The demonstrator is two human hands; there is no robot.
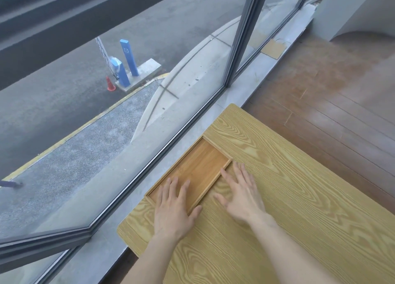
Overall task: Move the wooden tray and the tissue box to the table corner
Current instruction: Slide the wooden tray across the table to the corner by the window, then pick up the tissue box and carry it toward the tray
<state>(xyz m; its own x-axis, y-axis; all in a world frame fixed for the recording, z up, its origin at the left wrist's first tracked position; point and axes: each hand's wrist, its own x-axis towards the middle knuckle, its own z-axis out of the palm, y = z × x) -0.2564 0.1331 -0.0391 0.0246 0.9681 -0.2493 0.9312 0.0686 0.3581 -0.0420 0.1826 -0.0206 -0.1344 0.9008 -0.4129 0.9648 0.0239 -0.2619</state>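
Note:
A shallow wooden tray [198, 162] lies flat on the light wood-grain table [288, 187], along the table's window-side edge. My left hand [174, 209] rests flat over the tray's near end, fingers spread, thumb on the table beside the rim. My right hand [241, 196] lies flat on the table just right of the tray, its fingertips close to the tray's right rim. Neither hand grips anything. No tissue box is in view.
A large window with a dark frame [237, 48] runs along the table's left side above a grey sill [188, 134]. The table's far corner [232, 106] is near the sill. Brown wooden floor [331, 95] lies beyond the table to the right.

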